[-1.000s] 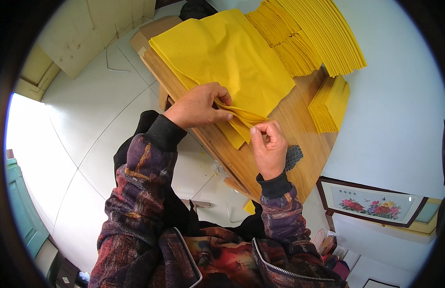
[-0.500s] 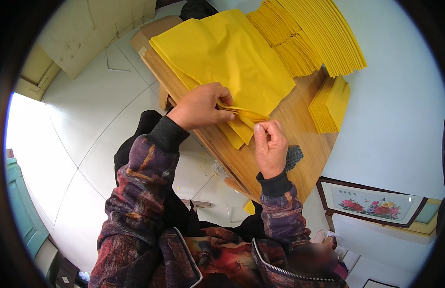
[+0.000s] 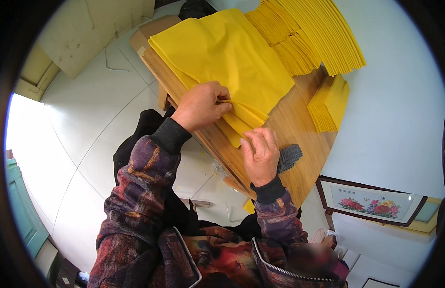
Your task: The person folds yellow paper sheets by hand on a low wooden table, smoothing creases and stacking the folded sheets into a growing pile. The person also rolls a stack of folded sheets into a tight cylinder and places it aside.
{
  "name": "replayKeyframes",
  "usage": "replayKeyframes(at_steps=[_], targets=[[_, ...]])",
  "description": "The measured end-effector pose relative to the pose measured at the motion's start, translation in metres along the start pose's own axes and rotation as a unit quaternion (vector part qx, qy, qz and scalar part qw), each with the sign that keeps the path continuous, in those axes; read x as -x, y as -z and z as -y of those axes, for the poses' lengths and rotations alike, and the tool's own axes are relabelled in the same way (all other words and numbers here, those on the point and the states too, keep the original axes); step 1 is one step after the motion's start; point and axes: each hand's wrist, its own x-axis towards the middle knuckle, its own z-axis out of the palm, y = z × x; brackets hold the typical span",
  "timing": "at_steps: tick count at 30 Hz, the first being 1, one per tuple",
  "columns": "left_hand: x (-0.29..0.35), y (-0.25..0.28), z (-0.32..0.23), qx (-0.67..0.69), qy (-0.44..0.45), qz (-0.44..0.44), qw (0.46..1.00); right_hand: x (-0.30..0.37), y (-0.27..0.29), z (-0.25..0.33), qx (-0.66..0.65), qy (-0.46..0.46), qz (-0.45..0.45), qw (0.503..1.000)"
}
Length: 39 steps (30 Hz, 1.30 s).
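Note:
A large folded piece of yellow fabric [image 3: 222,48] lies on the wooden table, its near edge gathered into layers. My left hand [image 3: 203,105] is closed on that near edge, pinching it between thumb and fingers and lifting a fold. To its right, my right hand [image 3: 262,154] has its thumb and forefinger close together at the near corner of the lower layer. The fingertips appear to grip the fabric there, and the other fingers are curled. A small dark grey textured pad [image 3: 290,158] lies just beside my right hand.
Behind the fabric, thick stacks of folded yellow fabric [image 3: 323,36] reach the wall, with a smaller stack [image 3: 329,104] at the right of the wooden table [image 3: 306,139]. A framed flower picture [image 3: 371,201] is at the right. Pale floor tiles [image 3: 93,125] extend left of the table.
My right hand has moved down and slightly left, from the raised fold to the lower layer's corner. The fold it held has dropped flatter. My left hand keeps hold of the edge.

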Motion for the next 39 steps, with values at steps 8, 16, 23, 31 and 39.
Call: replayKeyframes(at_steps=[8, 16, 23, 31, 39], targets=[[0.0, 0.004, -0.002, 0.009, 0.001, 0.009, 1.0, -0.005, 0.002, -0.009, -0.122, -0.082, 0.017, 0.989], [-0.001, 0.004, -0.003, 0.003, 0.004, 0.012, 1.0, -0.011, 0.007, -0.015, -0.228, -0.152, 0.053, 0.96], [0.0, 0.004, -0.002, 0.004, 0.003, 0.008, 1.0, -0.014, 0.01, -0.013, -0.21, -0.161, 0.049, 0.963], [0.0, 0.004, -0.003, 0.009, 0.004, 0.008, 1.0, -0.016, 0.008, -0.013, -0.221, -0.164, 0.037, 0.961], [0.0, 0.005, -0.004, 0.018, 0.005, 0.012, 1.0, -0.016, 0.001, -0.019, -0.22, -0.162, 0.013, 0.962]])
